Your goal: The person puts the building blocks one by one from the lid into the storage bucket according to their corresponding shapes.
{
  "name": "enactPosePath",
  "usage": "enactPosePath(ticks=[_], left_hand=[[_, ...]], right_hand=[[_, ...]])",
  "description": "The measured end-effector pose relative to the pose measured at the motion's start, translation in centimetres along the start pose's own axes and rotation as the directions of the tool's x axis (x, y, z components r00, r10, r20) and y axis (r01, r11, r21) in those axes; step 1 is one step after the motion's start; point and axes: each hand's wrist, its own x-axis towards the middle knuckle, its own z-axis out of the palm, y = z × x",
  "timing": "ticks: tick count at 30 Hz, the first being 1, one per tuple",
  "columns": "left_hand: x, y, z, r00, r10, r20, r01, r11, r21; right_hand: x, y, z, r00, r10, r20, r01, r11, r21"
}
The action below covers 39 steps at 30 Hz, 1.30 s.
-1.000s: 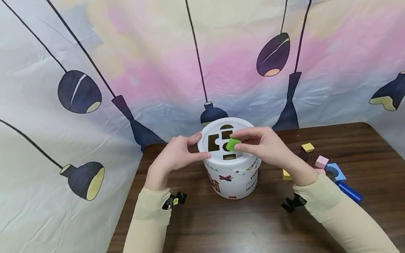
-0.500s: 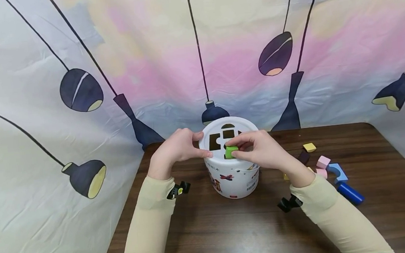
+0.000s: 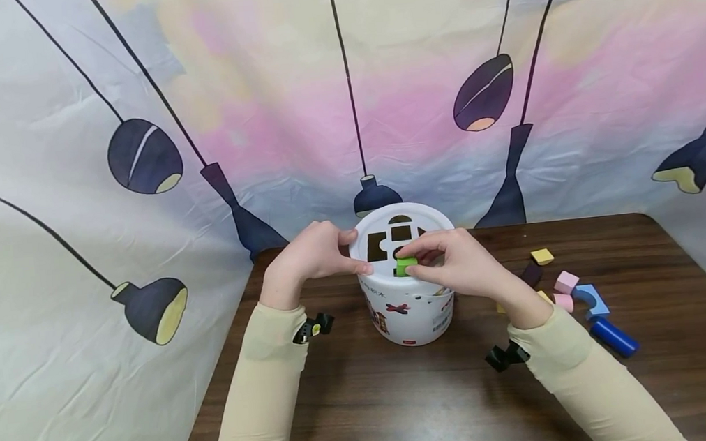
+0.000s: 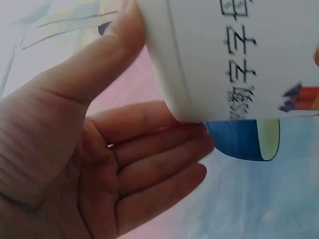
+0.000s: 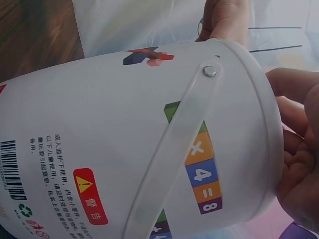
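Observation:
A white bucket (image 3: 407, 324) printed with pictures and characters stands on the table, under a white lid (image 3: 384, 268) with shaped cut-outs. My left hand (image 3: 312, 258) holds the lid's left edge between thumb and index finger; in the left wrist view its other fingers (image 4: 164, 164) extend loosely past the rim. Over the lid's front part, my right hand (image 3: 464, 267) pinches a small green block (image 3: 403, 266) at the front cut-out. Whether the block has entered that opening I cannot tell. The right wrist view shows the bucket's handle (image 5: 169, 144) hanging down, while the block is hidden there.
Right of the bucket lie loose blocks: a yellow one (image 3: 542, 256), a dark brown one (image 3: 531, 275), pink ones (image 3: 566, 281), a blue arch (image 3: 595, 301) and a blue cylinder (image 3: 614, 336). A printed cloth (image 3: 290, 79) hangs behind the brown table (image 3: 401, 405).
My right hand has brought the green block toward the front of the lid and turned it; it now sits lower at the front cut-out. The left hand keeps its hold on the lid.

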Motion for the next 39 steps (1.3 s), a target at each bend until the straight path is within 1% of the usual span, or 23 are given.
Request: enactPosePath(ticks=[5,10,13,20,24,32,35,39], left_hand=[[0.0,-0.3,0.2,1.0,0.0,-0.011,0.0,1.0,-0.02],[-0.1,-0.6,0.4,1.0,-0.015,-0.018,0.014,0.999,-0.049],[-0.1,-0.7,0.5,1.0,-0.014,-0.023,0.012,0.998,-0.059],[-0.1,-0.7,0.5,1.0,-0.015,-0.024,0.014,0.998,-0.066],[0.0,-0.6,0.5,1.0,-0.004,-0.031,0.002,0.998,-0.061],[-0.1,-0.6,0.2,0.999,-0.014,-0.038,0.011,0.998,-0.062],[-0.1,-0.5,0.2,0.999,-0.008,-0.038,0.006,0.998,-0.055],[-0.2,-0.3,0.3,0.999,-0.003,-0.035,0.002,0.999,-0.042]], right_hand=[[-0.1,0.0,0.0,1.0,-0.007,0.015,0.008,1.0,-0.007],[-0.1,0.0,-0.1,1.0,-0.019,0.017,0.018,1.0,0.007],[-0.1,0.0,-0.1,1.0,-0.025,0.017,0.025,1.0,0.009],[-0.1,-0.1,-0.1,1.0,-0.023,0.013,0.023,1.0,0.004],[-0.2,-0.1,-0.2,1.0,-0.028,0.008,0.028,0.999,0.019],[-0.2,0.3,-0.3,0.997,-0.075,0.0,0.075,0.997,0.035],[-0.5,0.7,-0.4,0.994,-0.107,0.006,0.106,0.992,0.067],[-1.1,1.5,-0.8,0.99,-0.138,0.024,0.133,0.98,0.146]])
